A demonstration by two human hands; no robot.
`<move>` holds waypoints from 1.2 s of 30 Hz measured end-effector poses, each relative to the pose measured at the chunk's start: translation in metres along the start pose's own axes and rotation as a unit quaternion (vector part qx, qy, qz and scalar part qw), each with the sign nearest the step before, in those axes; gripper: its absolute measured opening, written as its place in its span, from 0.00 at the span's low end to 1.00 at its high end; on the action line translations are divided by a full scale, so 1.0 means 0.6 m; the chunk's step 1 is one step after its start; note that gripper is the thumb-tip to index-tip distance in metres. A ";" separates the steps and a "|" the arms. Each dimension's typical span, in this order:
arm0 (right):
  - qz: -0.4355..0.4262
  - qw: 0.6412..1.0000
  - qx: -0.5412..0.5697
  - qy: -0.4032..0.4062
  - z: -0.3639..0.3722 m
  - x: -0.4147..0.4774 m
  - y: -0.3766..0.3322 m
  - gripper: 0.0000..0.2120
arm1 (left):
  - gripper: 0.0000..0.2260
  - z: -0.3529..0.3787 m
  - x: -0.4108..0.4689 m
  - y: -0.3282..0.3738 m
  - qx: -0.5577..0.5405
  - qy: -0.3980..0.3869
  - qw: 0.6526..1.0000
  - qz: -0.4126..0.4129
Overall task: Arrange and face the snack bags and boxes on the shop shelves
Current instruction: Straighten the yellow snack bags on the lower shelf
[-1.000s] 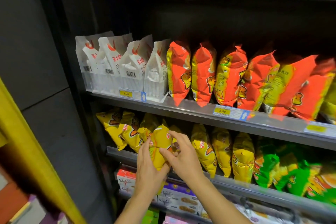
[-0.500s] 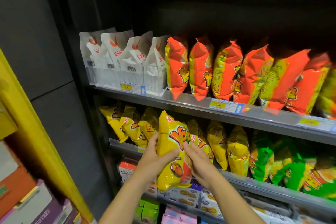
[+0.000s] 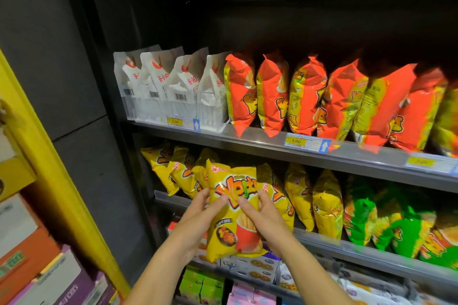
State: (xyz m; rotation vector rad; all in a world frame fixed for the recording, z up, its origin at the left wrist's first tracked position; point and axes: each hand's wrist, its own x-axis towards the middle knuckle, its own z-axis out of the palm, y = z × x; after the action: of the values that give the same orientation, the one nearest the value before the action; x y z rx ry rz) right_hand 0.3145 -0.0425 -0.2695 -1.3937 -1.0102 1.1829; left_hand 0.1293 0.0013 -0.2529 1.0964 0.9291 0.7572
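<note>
Your left hand point(image 3: 198, 216) and right hand point(image 3: 264, 220) grip the yellow snack bag point(image 3: 235, 230) by its sides, upright and facing you, just before the middle shelf's point(image 3: 322, 240) front edge, near its left end.

yellow snack bag point(image 3: 233, 208): glossy crinkled film | white bags point(image 3: 158, 86): matt paper-like | shelf edge point(image 3: 247, 141): smooth grey metal

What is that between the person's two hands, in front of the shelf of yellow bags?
A yellow snack bag, its printed front turned toward the head camera. The left hand grips its left edge and the right hand its right edge.
</note>
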 end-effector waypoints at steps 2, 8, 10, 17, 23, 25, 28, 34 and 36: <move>-0.013 1.000 -0.001 -0.013 0.009 -0.006 -0.012 0.21 | 0.32 0.000 0.001 -0.001 -0.004 -0.001 1.000 -0.006; -0.019 0.994 0.105 0.001 0.001 -0.013 -0.018 0.27 | 0.24 -0.018 0.001 0.008 -0.131 -0.004 0.988 -0.078; -0.012 0.993 0.118 0.003 -0.004 -0.011 -0.017 0.30 | 0.25 -0.021 0.000 0.004 -0.173 -0.010 0.979 -0.110; -0.005 0.993 0.114 -0.017 -0.013 -0.006 -0.020 0.33 | 0.28 -0.023 0.006 -0.012 -0.233 -0.013 0.963 -0.134; 0.000 0.997 0.005 -0.079 -0.017 -0.014 -0.027 0.20 | 0.25 -0.015 0.021 -0.012 -0.110 -0.017 0.993 -0.044; -0.001 0.996 -0.007 -0.087 -0.022 -0.011 -0.022 0.22 | 0.25 -0.012 0.021 -0.009 -0.053 -0.033 0.998 -0.001; -0.012 0.997 -0.040 -0.066 -0.032 -0.006 -0.014 0.28 | 0.33 -0.024 0.019 -0.005 -0.003 -0.067 0.997 0.041; -0.056 0.986 -0.152 -0.038 -0.034 -0.011 -0.012 0.29 | 0.47 -0.047 0.010 -0.004 -0.019 -0.058 0.994 0.093; -0.069 0.985 -0.153 -0.043 -0.034 -0.010 -0.009 0.29 | 0.49 -0.055 0.012 -0.010 -0.015 -0.068 0.993 0.100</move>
State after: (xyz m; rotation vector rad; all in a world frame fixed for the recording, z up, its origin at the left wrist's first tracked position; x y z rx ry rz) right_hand 0.3334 -0.0510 -0.2631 -1.4902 -1.3713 1.0234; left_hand 0.1032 0.0185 -0.2663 1.2113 0.6987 0.8454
